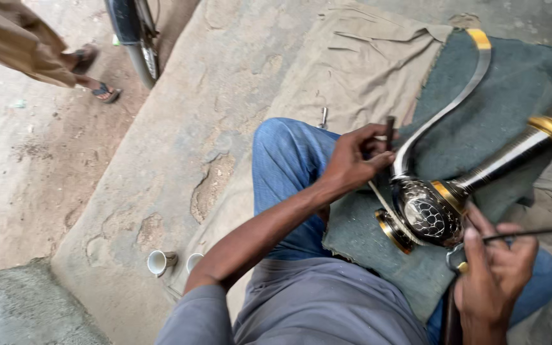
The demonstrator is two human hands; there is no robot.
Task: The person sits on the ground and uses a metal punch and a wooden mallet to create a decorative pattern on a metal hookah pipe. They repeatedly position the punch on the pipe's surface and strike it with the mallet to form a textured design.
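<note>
Two hands at one metal vessel on a green mat

Left hand [352, 160] pinches a thin rod [390, 131] by the vessel [430, 214]; right hand [494, 275] closed round a dark tool [450, 319]. Two cups [160, 261] on the ground

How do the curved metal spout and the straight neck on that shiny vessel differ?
The curved spout is thin and bends in an S; the straight neck is thicker and runs straight. The left hand pinches near the spout's base; the right hand sits nearer the neck's. Both are silvery with gold bands.
</note>
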